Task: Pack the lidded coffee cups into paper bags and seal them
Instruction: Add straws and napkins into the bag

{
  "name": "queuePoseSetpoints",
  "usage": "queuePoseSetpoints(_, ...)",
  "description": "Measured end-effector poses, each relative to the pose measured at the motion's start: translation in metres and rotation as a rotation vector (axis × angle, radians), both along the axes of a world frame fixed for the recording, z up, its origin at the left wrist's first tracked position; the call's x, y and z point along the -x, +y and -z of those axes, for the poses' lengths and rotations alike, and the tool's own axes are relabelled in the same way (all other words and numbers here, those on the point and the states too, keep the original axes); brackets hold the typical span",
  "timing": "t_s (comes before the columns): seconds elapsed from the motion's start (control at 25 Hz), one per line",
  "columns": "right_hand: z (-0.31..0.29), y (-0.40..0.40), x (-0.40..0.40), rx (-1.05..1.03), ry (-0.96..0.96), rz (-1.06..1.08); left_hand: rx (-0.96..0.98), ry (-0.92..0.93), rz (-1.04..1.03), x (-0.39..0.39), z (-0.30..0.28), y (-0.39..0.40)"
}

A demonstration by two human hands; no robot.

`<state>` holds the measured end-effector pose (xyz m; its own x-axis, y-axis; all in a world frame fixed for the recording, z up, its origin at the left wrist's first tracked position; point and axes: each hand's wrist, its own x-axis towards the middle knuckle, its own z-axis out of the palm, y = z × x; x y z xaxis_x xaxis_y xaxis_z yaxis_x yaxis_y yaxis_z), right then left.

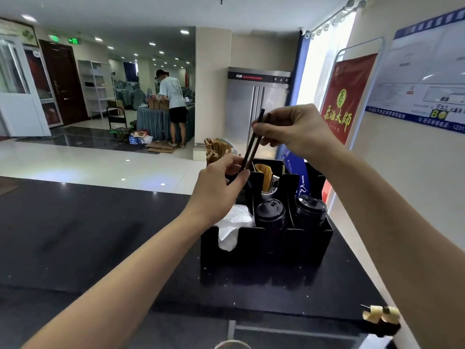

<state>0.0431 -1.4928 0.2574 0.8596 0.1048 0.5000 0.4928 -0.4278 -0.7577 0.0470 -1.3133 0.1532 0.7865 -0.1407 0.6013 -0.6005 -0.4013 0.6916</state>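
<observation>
Both hands pinch two thin dark sticks: right hand near the top, left hand at the bottom. Below, two lidded coffee cups stand in a black organizer on the dark counter.

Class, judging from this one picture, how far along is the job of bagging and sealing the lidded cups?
Done: nothing visibly packed; no bagged or sealed cup shows. In hand: the left hand and right hand both pinch two dark sticks above the black caddy. Left: two stacks of black lids sit in the caddy's front compartments, so bagging and sealing all appear to remain.
</observation>
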Motion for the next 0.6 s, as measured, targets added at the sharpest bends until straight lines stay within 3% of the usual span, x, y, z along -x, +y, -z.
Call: queuePoseSetpoints(0.6,0.076,0.013,0.115,-0.122,0.228,-0.116,0.022,0.181,0.200,0.129,0.058,0.042)
